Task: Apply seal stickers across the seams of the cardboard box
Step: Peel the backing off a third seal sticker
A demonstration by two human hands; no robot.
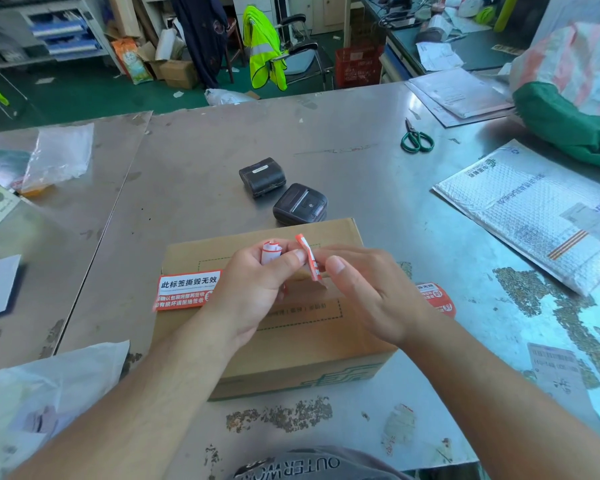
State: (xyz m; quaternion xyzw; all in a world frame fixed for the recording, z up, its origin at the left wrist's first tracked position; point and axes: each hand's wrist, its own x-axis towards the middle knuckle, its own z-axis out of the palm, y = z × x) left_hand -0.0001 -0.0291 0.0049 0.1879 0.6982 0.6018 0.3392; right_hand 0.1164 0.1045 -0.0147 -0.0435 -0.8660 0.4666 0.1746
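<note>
This is a parcel-handling room, something like a courier depot or shipping office. A scuffed steel table (326, 133) carries a portable label printer (300, 204), a bubble mailer (534, 216), green scissors (417, 138) and a cardboard box (302, 337) bearing red seal stickers (184, 289). Behind, a hi-vis vest (262, 53) hangs on a chair (305, 58) above a green floor (84, 95) strewn with cartons (177, 72).

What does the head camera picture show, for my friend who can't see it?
Over a cardboard box on a metal table, a person's left hand grips curled backing paper while the right hand pinches an orange seal sticker. Two applied stickers already wrap the box's left and right edges. Behind it sit two black printers and green scissors.
</note>
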